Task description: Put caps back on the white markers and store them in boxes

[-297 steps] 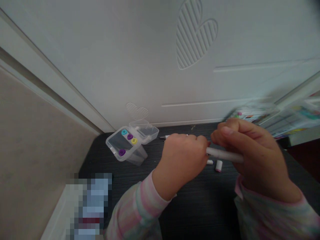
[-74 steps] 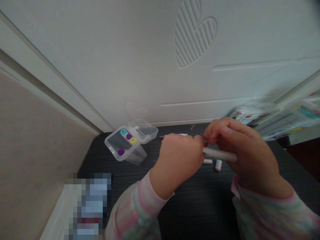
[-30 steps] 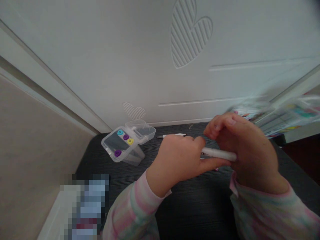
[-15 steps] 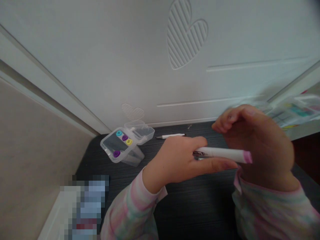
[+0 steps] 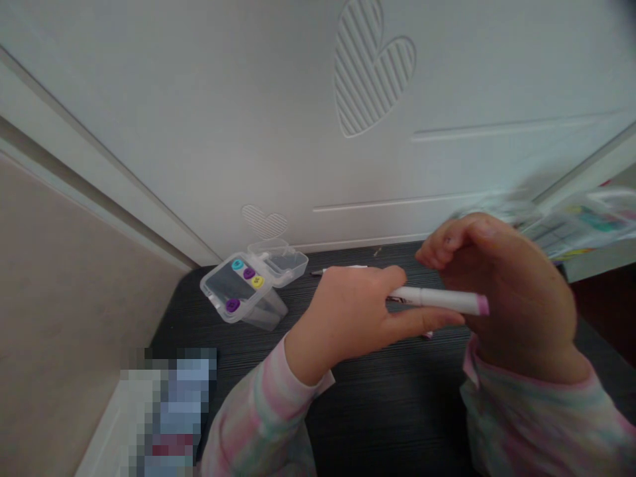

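Note:
A white marker with a pink end (image 5: 447, 300) is gripped in my left hand (image 5: 352, 311). It points right, its pink end in front of the palm of my right hand (image 5: 511, 291). That right hand is raised and cupped, fingers bent over towards the left, and I see nothing in it. Behind my left hand a white pen (image 5: 345, 267) lies on the dark table (image 5: 377, 411), partly covered by the hand. Below my left thumb a small pinkish tip (image 5: 427, 334) shows on the table; the rest of it is hidden.
At the left stands a clear plastic box (image 5: 263, 311), its lid (image 5: 285, 264) open, with coloured buttons on it. A clear plastic bag (image 5: 586, 222) with colourful contents is behind my right hand. A white panel (image 5: 248, 132) with hearts rises behind the table. A blurred-out object (image 5: 179, 411) lies front left.
The marker and my left hand have shifted slightly left. My right hand has moved a little left too. The pinkish tip on the table now shows below my left thumb.

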Tool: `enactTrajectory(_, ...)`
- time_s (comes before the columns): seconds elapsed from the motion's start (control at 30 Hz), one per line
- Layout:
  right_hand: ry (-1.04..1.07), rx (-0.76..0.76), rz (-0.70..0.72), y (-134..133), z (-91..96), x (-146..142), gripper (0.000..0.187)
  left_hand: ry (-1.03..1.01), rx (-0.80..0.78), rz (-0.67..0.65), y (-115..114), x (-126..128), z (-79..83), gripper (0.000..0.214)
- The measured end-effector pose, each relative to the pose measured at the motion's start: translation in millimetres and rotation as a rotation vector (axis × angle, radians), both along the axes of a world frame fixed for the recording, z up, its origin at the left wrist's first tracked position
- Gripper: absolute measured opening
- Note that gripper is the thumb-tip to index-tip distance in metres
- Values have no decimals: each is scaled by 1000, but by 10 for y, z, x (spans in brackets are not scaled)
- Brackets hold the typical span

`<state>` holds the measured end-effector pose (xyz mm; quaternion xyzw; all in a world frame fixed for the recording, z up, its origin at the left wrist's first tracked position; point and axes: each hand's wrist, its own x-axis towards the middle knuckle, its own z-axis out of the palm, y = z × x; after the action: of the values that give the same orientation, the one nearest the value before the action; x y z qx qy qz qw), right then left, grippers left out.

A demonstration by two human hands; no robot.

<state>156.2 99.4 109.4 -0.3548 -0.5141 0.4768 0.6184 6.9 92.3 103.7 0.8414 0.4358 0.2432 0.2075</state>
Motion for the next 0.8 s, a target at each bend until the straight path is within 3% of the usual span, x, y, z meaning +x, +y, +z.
enactTrajectory(0.3,8,-40,17,0,-9,-32,20,188,180,50,7,40,-67,57)
enactTrajectory(0.8,-78,-9,34,-30,-50,-23,19,237,200,32,-41,71,-67,60)
